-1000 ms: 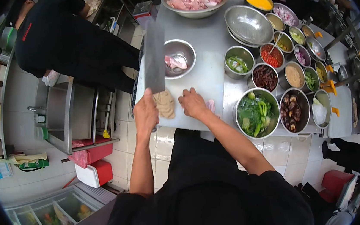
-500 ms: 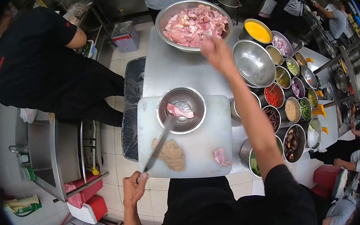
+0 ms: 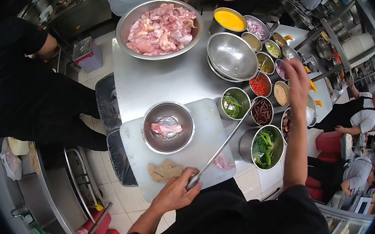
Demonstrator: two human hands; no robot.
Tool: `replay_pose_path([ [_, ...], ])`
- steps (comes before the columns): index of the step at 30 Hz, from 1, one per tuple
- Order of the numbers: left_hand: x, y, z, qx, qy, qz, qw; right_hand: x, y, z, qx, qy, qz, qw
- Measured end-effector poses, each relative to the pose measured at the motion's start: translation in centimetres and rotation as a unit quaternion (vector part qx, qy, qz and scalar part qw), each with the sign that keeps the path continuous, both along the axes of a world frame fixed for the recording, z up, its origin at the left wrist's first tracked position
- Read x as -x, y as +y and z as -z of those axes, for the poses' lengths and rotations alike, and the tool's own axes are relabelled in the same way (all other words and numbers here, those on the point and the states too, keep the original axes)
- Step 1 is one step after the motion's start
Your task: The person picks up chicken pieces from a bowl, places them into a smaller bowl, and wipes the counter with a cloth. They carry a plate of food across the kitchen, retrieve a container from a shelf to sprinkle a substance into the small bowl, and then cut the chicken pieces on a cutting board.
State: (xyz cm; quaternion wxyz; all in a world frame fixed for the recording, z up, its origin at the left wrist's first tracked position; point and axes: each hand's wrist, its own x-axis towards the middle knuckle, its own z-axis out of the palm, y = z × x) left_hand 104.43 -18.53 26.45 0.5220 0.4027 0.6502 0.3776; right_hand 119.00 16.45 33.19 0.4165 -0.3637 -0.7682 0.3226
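Observation:
My left hand [image 3: 180, 191] is closed round the handle of a long knife [image 3: 222, 147], whose blade points up and right over the white cutting board [image 3: 133, 140]. My right hand [image 3: 298, 81] is raised over the containers on the right, fingers apart, with nothing visible in it. On the board a steel bowl [image 3: 188, 128] holds a piece of raw meat [image 3: 166, 128]. A brown cloth-like piece [image 3: 164, 170] and a small pink meat piece [image 3: 224, 161] lie near the board's front edge. A large bowl [image 3: 122, 35] is heaped with raw meat [image 3: 161, 29].
Steel containers of red chillies [image 3: 260, 85], dried chillies [image 3: 262, 111] and greens [image 3: 265, 146] stand right, below a perforated bowl [image 3: 232, 56]. A person in black [image 3: 26, 87] stands left, beside black-lined bins [image 3: 107, 102]. Other people are at the back and right.
The view has turned right. My right hand has moved from the large meat bowl to above the right containers. The knife has swung away from the small bowl and now points up and right.

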Motion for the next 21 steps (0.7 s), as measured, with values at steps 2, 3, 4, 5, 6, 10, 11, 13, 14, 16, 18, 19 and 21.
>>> replay_pose_path([
  [2, 0.1, 2.2, -0.7, -0.020, 0.015, 0.025, 0.999, -7.3, -0.4, 0.8, -0.018, -0.004, 0.079, 0.997],
  [3, 0.1, 3.3, -1.1, -0.038, 0.029, 0.048, 0.998, -11.2, -0.6, 1.6, 0.000, 0.009, 0.115, 0.993],
  [4, 0.0, 4.5, -1.4, -0.077, 0.046, 0.050, 0.995, -14.7, -0.6, 2.4, 0.021, 0.019, 0.149, 0.988],
  [5, 0.0, 5.8, -1.6, -0.113, 0.060, 0.056, 0.990, -18.3, -0.6, 3.2, 0.049, 0.039, 0.149, 0.987],
  [6, 0.3, 7.3, -2.5, -0.139, 0.054, 0.077, 0.986, -21.4, -1.1, 3.9, 0.081, 0.052, 0.155, 0.983],
  [10, 0.0, 14.1, -6.0, -0.190, 0.089, 0.100, 0.973, -28.5, -3.5, 6.5, 0.038, 0.004, 0.298, 0.954],
  [11, -1.3, 16.1, -7.8, -0.150, 0.005, 0.093, 0.984, -30.0, -4.0, 6.8, 0.010, -0.018, 0.306, 0.952],
  [13, -3.6, 20.7, -10.7, -0.108, -0.102, 0.118, 0.982, -32.3, -4.6, 7.4, 0.057, 0.029, 0.350, 0.935],
  [14, -5.4, 23.2, -12.1, -0.086, -0.133, 0.132, 0.979, -34.0, -4.7, 8.0, 0.060, 0.033, 0.371, 0.926],
  [16, -9.6, 28.3, -13.6, -0.095, -0.122, 0.201, 0.967, -37.2, -4.6, 9.9, 0.039, 0.078, 0.393, 0.915],
  [18, -14.8, 33.5, -14.9, -0.036, -0.111, 0.218, 0.969, -40.4, -4.9, 11.3, 0.035, 0.067, 0.430, 0.900],
  [19, -17.8, 36.4, -15.1, 0.032, -0.155, 0.222, 0.962, -41.9, -5.2, 12.0, 0.046, 0.077, 0.446, 0.891],
  [21, -24.1, 41.6, -15.2, 0.109, -0.169, 0.249, 0.947, -45.1, -5.8, 13.8, 0.065, 0.101, 0.466, 0.876],
])
